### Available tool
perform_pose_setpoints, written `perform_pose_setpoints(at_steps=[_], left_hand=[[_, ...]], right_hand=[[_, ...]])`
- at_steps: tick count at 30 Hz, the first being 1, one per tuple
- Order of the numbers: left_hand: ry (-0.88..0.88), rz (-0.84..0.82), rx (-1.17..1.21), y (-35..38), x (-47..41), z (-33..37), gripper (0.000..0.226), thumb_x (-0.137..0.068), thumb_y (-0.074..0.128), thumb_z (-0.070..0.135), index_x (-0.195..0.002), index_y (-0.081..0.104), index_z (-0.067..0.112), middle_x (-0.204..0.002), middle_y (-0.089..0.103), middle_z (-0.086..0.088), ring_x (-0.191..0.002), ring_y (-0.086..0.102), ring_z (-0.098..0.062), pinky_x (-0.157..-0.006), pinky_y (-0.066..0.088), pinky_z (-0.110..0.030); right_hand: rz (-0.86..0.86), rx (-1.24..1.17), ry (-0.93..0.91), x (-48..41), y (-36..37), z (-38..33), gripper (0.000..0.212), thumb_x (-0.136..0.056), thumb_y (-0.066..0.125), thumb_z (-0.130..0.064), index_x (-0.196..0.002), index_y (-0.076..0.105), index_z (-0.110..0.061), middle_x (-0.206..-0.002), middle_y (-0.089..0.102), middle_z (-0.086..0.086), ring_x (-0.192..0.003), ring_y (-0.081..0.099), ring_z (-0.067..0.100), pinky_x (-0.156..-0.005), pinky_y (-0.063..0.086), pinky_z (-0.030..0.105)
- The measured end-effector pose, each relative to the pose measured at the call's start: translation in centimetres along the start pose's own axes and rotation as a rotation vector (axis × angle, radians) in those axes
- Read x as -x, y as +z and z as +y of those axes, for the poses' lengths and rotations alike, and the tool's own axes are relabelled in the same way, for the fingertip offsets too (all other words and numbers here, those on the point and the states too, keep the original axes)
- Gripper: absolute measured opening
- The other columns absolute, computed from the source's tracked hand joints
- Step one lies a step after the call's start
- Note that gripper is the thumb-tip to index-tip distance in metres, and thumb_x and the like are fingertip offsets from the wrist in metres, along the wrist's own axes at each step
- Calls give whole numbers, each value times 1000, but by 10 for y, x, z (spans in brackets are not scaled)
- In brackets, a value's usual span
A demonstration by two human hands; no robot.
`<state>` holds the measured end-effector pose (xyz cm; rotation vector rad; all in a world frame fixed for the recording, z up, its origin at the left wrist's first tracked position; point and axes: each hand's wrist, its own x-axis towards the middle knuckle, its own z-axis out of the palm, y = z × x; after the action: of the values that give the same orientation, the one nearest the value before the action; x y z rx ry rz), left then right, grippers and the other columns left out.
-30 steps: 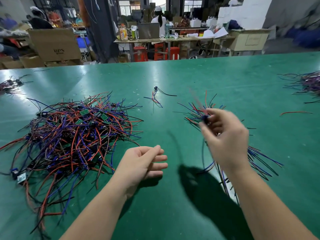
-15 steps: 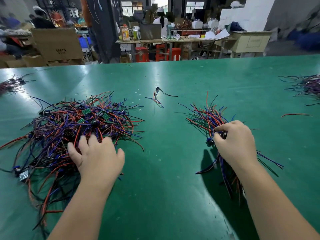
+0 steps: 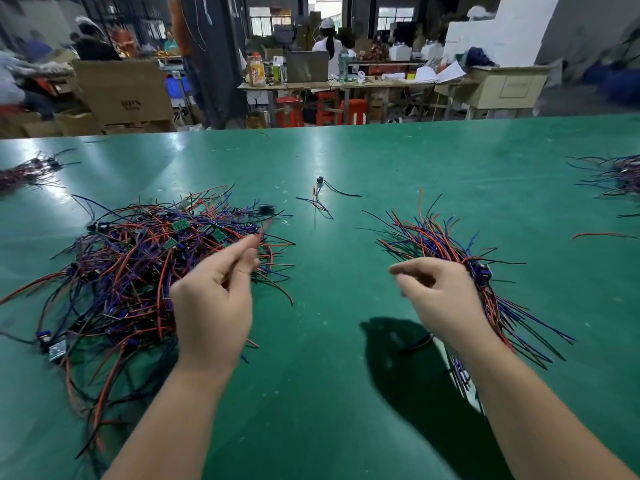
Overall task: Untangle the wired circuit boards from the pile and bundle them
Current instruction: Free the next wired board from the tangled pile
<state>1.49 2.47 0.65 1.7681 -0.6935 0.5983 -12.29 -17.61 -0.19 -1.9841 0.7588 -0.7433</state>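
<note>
Glossy smooth green table (image 3: 346, 393); plastic-sheathed wires in the pile (image 3: 131, 271); matt cardboard box (image 3: 124, 91)

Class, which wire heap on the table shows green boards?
The big tangled heap by the left hand; only there do green boards show.

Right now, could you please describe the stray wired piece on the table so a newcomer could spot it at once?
On the green table, between the big tangled pile on the left and the fanned bundle on the right, farther back, lies the stray piece. Unlike them, it is one small black part trailing a few wires.
</note>
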Motion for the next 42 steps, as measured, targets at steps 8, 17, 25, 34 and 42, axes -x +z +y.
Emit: perform_pose_setpoints(at_steps=[8,17,25,34,42], left_hand=[[428,-659,160,33,46,28,32,-73,70,4,-102,76,15,-110,70,6,-99,63,0,-85,49,-24],[-413,-708,555,31,33,29,20,-94,56,11,-99,70,24,-97,74,6,-94,68,-12,-75,50,-19],[-579,-622,799,33,35,31,27,-76,59,25,-98,68,11,-88,75,-3,-77,70,-11,-64,53,-19],[-656,-653,770,36,35,29,23,-87,52,29,-92,71,17,-73,72,0,-70,68,-6,-61,51,-17],[-768,-805,773,28,29,26,36,-71,65,27,-99,59,5,-79,73,-18,-60,69,-19,-59,57,-24]], right_hand=[[-345,-930,262,8,13,-15,26,-76,57,-20,-95,65,-5,-76,71,9,-60,66,13,-55,51,17],[-543,-940,238,16,9,-19,21,-73,61,-14,-85,78,-13,-71,70,6,-55,66,11,-53,51,15],[-830,-719,267,34,29,-19,11,-74,66,-14,-65,71,-14,-67,66,8,-53,64,14,-51,49,18],[-571,-660,293,21,26,-15,40,-61,71,-45,-70,66,-6,-58,58,7,-45,51,13,-46,38,21],[-588,-750,425,21,32,-10,28,-56,77,-29,-74,67,-9,-64,64,4,-54,51,11,-50,39,17]])
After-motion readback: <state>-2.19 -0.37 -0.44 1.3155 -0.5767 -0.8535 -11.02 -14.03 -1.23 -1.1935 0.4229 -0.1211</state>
